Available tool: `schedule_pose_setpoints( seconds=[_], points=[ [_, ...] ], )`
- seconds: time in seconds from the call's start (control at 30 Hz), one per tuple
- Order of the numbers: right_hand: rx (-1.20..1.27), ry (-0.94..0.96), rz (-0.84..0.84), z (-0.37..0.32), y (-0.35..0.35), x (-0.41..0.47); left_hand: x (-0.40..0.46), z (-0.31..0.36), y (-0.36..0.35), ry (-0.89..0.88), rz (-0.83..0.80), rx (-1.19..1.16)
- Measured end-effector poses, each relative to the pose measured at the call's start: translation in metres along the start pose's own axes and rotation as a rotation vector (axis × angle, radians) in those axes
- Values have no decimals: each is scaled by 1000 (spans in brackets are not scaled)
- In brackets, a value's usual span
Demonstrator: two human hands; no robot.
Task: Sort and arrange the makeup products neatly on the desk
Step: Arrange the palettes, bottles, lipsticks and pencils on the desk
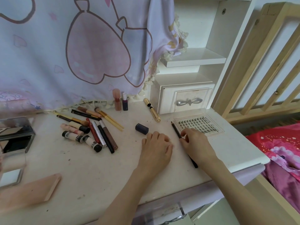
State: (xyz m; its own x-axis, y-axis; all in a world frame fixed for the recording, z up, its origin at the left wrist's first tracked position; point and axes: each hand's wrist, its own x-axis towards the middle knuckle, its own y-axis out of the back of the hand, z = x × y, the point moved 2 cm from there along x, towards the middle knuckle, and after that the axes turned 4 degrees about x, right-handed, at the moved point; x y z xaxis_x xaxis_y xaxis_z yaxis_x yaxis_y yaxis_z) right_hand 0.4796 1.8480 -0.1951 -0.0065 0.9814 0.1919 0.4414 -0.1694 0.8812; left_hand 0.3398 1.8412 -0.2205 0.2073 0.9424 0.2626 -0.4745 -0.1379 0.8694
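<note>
Fingers (185, 133) of the right hand (197, 143) are being curled around the black pencil (176, 129), which is being pinched near its middle while it is lying slanted on the desk (97, 168); its tip is pointing away beyond the fingertips and its back end is showing under the wrist. The left hand (156, 143) is being rested just beside, its fingers loosely bent on the desk surface and holding nothing. A dark blue cap (142, 128) is lying just beyond the left fingertips, and a gold tube (152, 110) is lying further beyond, between the two hands' lines. Several risks are being judged from here. The pencil is thin and round, so it is probably being held weakly; if it is lifted by the middle only, it may be tipped or rolled toward the desk edge near the right wrist. The clear lash case (198, 125) is touching or nearly touching the right knuckles, and it may be pushed aside when the hand is being raised. Well to the left of the left fingers, a loose pile of pencils, tubes and brushes (90, 129) is being left unsorted, and the round ones may be rolled if they are bumped. As for containers, rows of small lashes are being kept in the lash case; the white drawer box (186, 99) beyond the right fingers is being kept closed, so its content cannot be told.
</note>
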Motion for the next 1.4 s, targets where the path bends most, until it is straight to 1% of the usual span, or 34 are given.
schedule_pose_setpoints(
  seconds=[0.13,0.3,0.4,0.5,0.63,0.77,0.87,0.93,1.0,1.1,1.23,1.3,1.4],
  points=[
    [22,-1,79,2,-2,-3,2,4,-6,-119,-66,67],
    [34,-1,102,5,-2,-6,3,4,-12,-236,-64,131],
    [41,-7,82,7,-4,-7,3,2,-15,-266,-86,140],
    [42,-5,82,8,-4,-8,2,3,-14,-281,-48,201],
    [35,-3,93,9,-5,-7,1,7,-14,-286,-127,191],
    [62,2,171,8,-4,-8,1,7,-12,-291,-141,192],
    [95,63,250,0,-2,-10,-5,2,-8,-308,-162,172],
    [118,105,265,-7,-4,-10,-12,-6,-3,-323,-184,157],
    [140,143,267,-17,-8,-9,-21,-16,7,-328,-162,103],
    [174,201,227,-37,-19,-9,-39,-36,32,-289,-74,31],
    [246,212,68,-75,-40,-7,-64,-66,64,-205,87,50],
    [272,220,-13,-96,-53,-4,-75,-83,74,-129,171,37],
    [339,167,-117,-122,-72,2,-88,-103,82,27,215,-26]
  ],
)
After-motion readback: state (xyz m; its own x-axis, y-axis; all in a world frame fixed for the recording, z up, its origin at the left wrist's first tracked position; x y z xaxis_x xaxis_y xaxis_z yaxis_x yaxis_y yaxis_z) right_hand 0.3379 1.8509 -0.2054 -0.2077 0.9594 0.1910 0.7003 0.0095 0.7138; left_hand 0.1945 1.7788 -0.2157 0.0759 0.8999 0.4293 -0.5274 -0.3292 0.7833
